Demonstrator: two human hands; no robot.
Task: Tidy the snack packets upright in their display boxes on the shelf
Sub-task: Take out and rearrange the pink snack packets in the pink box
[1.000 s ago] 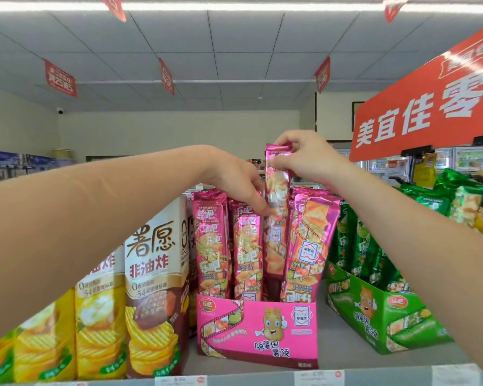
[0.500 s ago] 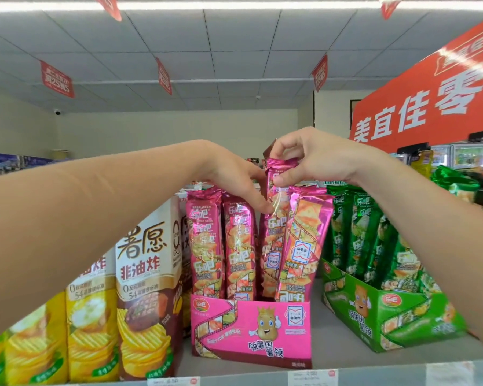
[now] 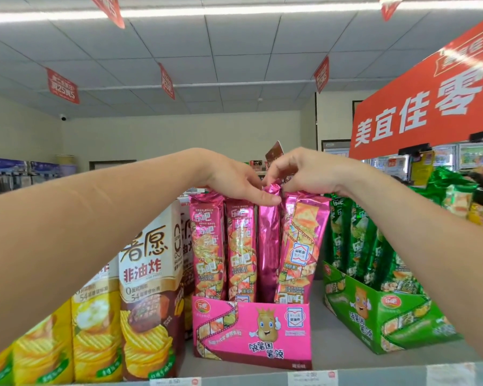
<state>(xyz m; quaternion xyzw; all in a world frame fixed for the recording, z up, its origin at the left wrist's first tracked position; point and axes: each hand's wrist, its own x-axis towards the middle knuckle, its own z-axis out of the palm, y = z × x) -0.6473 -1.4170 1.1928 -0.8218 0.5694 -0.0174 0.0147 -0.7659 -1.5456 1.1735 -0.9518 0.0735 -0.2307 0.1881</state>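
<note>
Premises: shop interior, tiled ceiling, large red sign at right. Grey shelf carries, left to right, yellow and brown crisp cartons, a pink display box and a green display box.

The pink packet stands upright in the pink display box, third from the left, directly below both hands. The right hand pinches its crimped top between thumb and fingertips. The left hand lies over the neighbouring packet tops, thumb against the pink packet's upper edge; whether it grips cannot be told.

The pink packet is tall and narrow, showing plain magenta foil.
</note>
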